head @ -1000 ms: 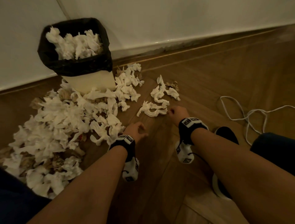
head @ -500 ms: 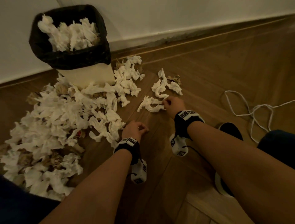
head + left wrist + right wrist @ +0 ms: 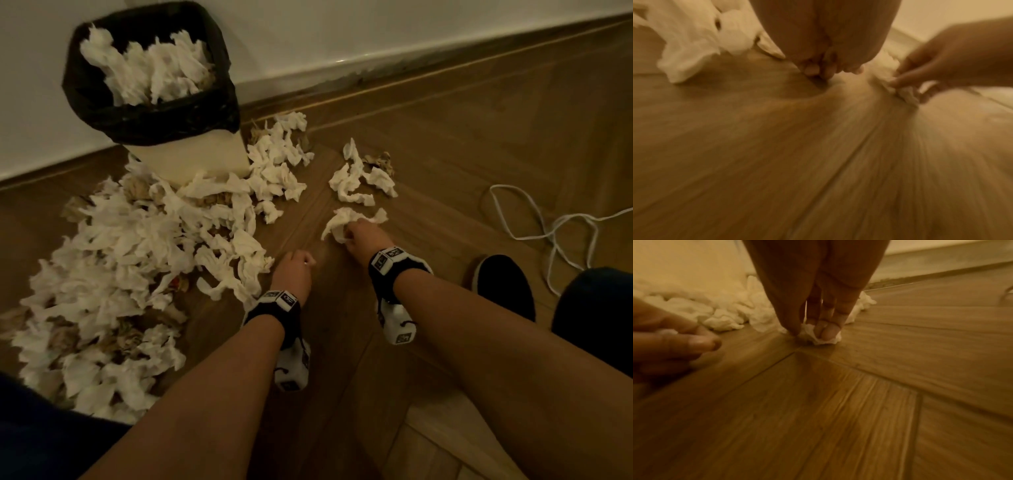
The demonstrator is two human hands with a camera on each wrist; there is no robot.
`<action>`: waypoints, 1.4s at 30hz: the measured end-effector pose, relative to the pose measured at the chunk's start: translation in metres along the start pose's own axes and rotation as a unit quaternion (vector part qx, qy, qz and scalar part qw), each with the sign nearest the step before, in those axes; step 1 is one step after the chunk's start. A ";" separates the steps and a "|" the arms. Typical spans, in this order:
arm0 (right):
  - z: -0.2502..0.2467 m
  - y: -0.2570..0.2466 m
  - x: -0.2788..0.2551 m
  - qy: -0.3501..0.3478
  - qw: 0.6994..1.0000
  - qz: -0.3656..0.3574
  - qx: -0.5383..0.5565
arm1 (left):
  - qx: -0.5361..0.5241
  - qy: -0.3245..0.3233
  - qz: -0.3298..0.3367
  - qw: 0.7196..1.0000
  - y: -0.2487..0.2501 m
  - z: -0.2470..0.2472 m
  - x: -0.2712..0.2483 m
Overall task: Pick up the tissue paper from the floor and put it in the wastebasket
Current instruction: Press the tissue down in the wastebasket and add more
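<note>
A white wastebasket with a black liner stands by the wall, heaped with tissues. Crumpled tissue paper covers the floor in front of it and to its left. My right hand pinches a tissue clump low over the floor. The right wrist view shows its fingertips curled into that tissue. My left hand hovers just left of it with curled fingers. A small white scrap shows between thumb and forefinger.
A smaller group of tissues lies just beyond my right hand. A white cable loops over the wooden floor at the right. A dark shoe and my knee are at the right.
My right hand reached forward to the near tissue clump and closed its fingers on it, bunching it. The left hand stayed curled in about the same place.
</note>
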State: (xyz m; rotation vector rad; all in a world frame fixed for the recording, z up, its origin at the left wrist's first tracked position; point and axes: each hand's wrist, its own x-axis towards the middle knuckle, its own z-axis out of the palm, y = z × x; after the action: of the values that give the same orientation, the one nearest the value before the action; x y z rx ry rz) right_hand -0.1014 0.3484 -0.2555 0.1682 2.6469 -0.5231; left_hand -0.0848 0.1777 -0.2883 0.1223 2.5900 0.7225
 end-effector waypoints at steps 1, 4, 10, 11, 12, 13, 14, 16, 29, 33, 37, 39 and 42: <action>-0.005 0.001 -0.002 0.005 0.999 0.015 0.033 | -0.026 0.009 -0.017 0.999 0.001 -0.004 0.001; -0.021 0.003 -0.010 0.038 0.993 0.045 0.100 | -0.068 0.028 -0.048 0.996 0.004 -0.015 0.000; -0.052 -0.003 -0.026 0.120 0.923 0.150 0.333 | -0.129 0.038 -0.070 0.988 0.025 -0.040 -0.008; -0.057 -0.004 -0.028 0.122 0.899 0.164 0.387 | -0.132 0.038 -0.069 0.988 0.030 -0.045 -0.009; -0.062 -0.006 -0.032 0.122 0.866 0.176 0.451 | -0.133 0.039 -0.067 0.988 0.034 -0.050 -0.011; -0.067 -0.008 -0.037 0.125 0.830 0.186 0.511 | -0.133 0.041 -0.061 0.988 0.039 -0.057 -0.013; -0.070 -0.009 -0.041 0.128 0.799 0.196 0.554 | -0.133 0.041 -0.057 0.989 0.043 -0.062 -0.014; -0.076 -0.010 -0.051 0.129 0.790 0.197 0.566 | -0.134 0.046 -0.051 0.989 0.050 -0.076 -0.019; -0.136 -0.066 -0.083 0.081 0.740 0.172 0.645 | -0.105 0.113 0.006 0.988 0.074 -0.199 -0.038; -0.181 -0.115 -0.071 0.076 0.747 0.090 0.654 | -0.133 0.175 0.005 0.976 0.076 -0.273 -0.026; -0.224 -0.185 -0.054 0.075 0.718 -0.001 0.692 | -0.122 0.238 0.012 0.964 0.066 -0.338 -0.010; -0.237 -0.216 -0.040 0.072 0.739 -0.029 0.669 | -0.127 0.264 0.019 0.956 0.058 -0.355 0.002; -0.240 -0.250 -0.010 0.078 0.800 -0.032 0.595 | -0.121 0.285 0.001 0.951 0.042 -0.362 0.016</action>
State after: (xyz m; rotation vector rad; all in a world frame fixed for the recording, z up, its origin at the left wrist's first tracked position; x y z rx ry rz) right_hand -0.2359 0.2104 0.0330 0.4904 2.0336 -2.1882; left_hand -0.2606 0.0467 0.0030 -0.1902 2.9988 1.2192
